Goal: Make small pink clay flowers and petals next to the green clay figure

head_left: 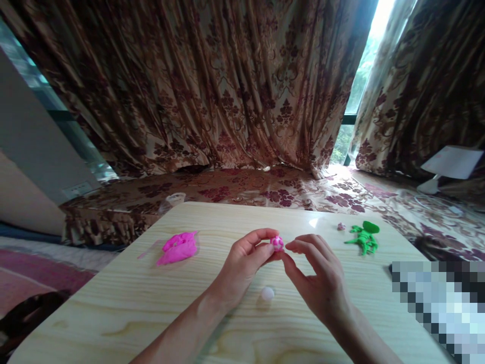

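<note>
A small ball (277,243), pink with white patches and clay-like, sits between the thumb and fingers of my left hand (246,255). Just right of it is my right hand (318,265), its thumb and index fingertip drawn close together in a pinch at the ball's edge. Whatever those fingertips hold is too small to make out. Below the hands, a white round piece (267,293) lies on the pale wooden table (132,308). A bright pink lump (178,247) that looks like soft clay rests on the table to the left.
Toward the right back are green clay-like shapes (364,238) and a small pinkish ball (341,226). A pixelated patch (432,303) covers the right edge. Behind the table, a clear container (173,200) stands by a patterned ledge. A white lamp (450,163) is farther right.
</note>
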### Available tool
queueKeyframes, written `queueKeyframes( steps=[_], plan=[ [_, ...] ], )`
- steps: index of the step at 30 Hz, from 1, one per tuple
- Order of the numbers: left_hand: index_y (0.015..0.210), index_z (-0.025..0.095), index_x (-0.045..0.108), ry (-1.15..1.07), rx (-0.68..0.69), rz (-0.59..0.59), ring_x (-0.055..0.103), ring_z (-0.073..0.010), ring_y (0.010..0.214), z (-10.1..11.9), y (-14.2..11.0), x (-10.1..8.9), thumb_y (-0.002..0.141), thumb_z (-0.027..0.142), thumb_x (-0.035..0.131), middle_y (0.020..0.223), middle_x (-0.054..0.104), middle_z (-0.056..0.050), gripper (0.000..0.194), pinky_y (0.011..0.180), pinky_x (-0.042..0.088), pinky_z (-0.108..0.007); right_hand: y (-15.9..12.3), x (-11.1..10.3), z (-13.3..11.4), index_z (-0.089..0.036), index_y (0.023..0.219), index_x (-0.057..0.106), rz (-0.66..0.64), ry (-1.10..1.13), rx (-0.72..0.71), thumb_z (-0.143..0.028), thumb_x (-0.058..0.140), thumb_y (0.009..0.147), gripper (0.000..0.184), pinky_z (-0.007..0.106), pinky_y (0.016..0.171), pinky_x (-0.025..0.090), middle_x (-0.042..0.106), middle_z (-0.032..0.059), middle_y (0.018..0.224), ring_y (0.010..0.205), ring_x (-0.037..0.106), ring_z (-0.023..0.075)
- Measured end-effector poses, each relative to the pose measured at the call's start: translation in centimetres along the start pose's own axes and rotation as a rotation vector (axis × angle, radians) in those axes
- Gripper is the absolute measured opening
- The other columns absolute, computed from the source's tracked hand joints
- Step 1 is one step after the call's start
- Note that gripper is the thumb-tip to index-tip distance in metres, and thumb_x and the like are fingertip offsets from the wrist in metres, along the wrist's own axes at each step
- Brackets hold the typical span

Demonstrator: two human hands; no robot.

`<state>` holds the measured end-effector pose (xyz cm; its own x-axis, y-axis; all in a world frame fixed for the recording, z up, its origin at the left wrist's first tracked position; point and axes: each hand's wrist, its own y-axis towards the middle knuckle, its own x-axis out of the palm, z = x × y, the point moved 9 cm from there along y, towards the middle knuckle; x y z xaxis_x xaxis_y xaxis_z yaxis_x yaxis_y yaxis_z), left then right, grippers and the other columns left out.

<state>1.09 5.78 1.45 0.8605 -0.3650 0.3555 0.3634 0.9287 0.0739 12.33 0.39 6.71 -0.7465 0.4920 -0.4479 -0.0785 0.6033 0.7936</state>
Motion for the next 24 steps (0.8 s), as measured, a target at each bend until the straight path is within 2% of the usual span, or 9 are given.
queueKeyframes(
  steps=[16, 24],
  plan=[
    [0.094, 0.015, 0.058, 0.093, 0.017, -0.017, 0.059, -0.0157, 0.082, -0.34, -0.05, 0.1, 0.076, 0.024, 0.06, 0.086, 0.065, -0.006, 0.02, 0.082, 0.044, -0.032, -0.13, 0.3, 0.38, -0.018, 0.08, 0.06, -0.013, -0.072, 0.005, -0.012, 0.058, 0.076, 0.008, 0.03, 0.064, 0.043, 0.059, 0.0038, 0.074, 0.071, 0.053, 0.016],
    [0.094, 0.015, 0.06, -0.076, -0.018, -0.017, 0.058, -0.0144, 0.082, -0.15, -0.1, 0.15, 0.076, 0.022, 0.059, 0.088, 0.063, -0.005, 0.02, 0.085, 0.043, -0.033, 0.02, -0.41, 0.08, -0.018, 0.091, 0.061, -0.025, -0.03, -0.01, -0.014, 0.055, 0.078, 0.015, 0.034, 0.068, 0.045, 0.06, 0.0061, 0.083, 0.076, 0.054, 0.0179]
  ],
)
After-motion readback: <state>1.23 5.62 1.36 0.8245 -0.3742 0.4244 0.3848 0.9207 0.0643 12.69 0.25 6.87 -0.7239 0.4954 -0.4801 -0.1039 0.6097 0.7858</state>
